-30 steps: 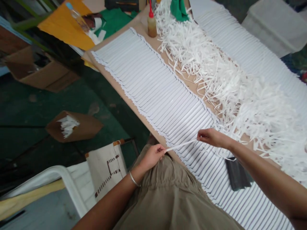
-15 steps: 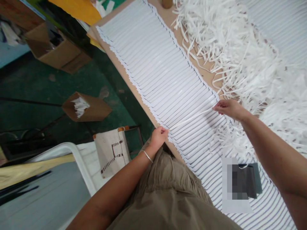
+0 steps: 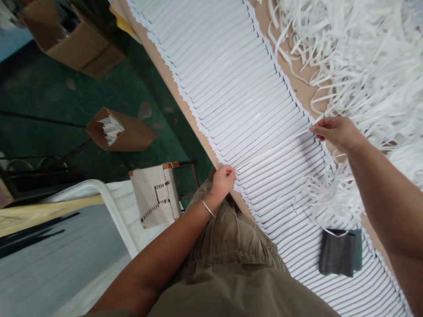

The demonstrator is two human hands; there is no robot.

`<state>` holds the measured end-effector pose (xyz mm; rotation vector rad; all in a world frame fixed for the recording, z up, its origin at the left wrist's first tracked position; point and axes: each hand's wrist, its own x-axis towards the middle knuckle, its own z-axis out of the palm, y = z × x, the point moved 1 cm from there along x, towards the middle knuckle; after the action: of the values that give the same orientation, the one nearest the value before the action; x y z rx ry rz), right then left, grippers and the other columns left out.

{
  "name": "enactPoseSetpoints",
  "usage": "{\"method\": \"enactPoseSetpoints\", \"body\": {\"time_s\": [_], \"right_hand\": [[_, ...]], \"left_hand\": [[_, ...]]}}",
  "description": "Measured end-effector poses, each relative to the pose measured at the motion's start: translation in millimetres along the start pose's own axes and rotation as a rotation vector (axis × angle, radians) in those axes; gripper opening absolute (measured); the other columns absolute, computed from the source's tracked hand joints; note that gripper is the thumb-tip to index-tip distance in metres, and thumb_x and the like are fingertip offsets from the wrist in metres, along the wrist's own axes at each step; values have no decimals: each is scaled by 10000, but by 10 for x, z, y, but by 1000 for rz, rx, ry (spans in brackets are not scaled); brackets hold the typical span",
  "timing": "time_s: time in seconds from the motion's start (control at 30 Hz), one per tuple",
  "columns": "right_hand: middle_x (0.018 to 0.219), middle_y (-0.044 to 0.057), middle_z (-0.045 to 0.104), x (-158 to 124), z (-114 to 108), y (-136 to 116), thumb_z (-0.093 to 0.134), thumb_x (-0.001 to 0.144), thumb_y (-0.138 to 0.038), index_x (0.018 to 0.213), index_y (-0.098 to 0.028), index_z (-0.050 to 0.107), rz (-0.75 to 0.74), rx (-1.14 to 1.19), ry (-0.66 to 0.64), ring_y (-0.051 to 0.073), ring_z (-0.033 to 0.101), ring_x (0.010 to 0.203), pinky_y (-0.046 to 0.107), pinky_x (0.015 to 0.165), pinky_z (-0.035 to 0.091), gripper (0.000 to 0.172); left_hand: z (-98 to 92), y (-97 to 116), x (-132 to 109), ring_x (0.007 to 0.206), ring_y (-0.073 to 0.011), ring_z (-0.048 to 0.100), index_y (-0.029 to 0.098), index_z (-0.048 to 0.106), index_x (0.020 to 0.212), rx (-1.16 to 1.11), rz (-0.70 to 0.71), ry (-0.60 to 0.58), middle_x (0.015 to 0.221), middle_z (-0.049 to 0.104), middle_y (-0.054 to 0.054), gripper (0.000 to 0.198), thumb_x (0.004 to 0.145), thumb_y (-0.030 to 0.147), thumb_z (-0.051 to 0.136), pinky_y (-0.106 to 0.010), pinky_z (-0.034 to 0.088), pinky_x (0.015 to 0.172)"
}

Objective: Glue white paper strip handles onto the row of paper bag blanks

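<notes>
A narrow white strip stretches between my two hands, lying slantwise across a long row of overlapping white sheets with dark edge lines. My left hand pinches one end at the row's near edge. Toward the far edge, my right hand grips the strip between thumb and fingers, and a short end sticks out past them. A loose bunch of white strips lies on the sheets below my right hand. Beside that bunch rests a dark folded wallet-like item.
A big heap of white strips covers the far side of the brown tabletop. On the left are a cardboard box, a smaller carton with white pieces inside, a woven-seat stool and a white curved frame.
My right hand has moved up and outward, and the strip now spans more of the sheets' width. My left hand keeps its pinch at the near edge. The camera view has shifted.
</notes>
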<state>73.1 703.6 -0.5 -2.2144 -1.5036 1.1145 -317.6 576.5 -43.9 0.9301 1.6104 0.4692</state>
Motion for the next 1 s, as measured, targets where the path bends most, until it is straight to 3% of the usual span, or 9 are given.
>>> {"method": "enactPoseSetpoints", "body": {"time_s": [0.13, 0.33, 0.53, 1.0], "right_hand": [[598, 9, 590, 3, 29, -140, 648, 910, -150, 812, -137, 672, 37, 0, 33, 93, 498, 548, 263, 610, 408, 102], [594, 1, 578, 34, 49, -216, 705, 879, -213, 825, -121, 682, 40, -101, 115, 87, 495, 544, 256, 588, 389, 109], [584, -1, 571, 102, 59, -146, 675, 908, -224, 860, -107, 692, 20, -139, 112, 80, 476, 518, 254, 562, 357, 128], [656, 50, 650, 286, 150, 39, 680, 900, -282, 925, -120, 672, 7, -162, 149, 134, 597, 568, 269, 618, 449, 164]], "left_hand": [[25, -43, 6, 506, -119, 549, 196, 584, 761, 18, 6, 4, 609, 631, 16, 136, 861, 288, 578, -242, 426, 531], [44, -106, 29, 578, -140, 591, 198, 581, 757, 73, -11, 64, 608, 629, 7, 169, 857, 332, 605, -243, 444, 570], [51, -110, 27, 564, -136, 582, 195, 590, 779, 45, -5, 58, 613, 622, 12, 120, 851, 290, 571, -243, 447, 572], [70, -25, 16, 656, -162, 645, 205, 596, 763, 139, -39, 125, 626, 644, -4, 138, 851, 311, 602, -250, 480, 627]]}}
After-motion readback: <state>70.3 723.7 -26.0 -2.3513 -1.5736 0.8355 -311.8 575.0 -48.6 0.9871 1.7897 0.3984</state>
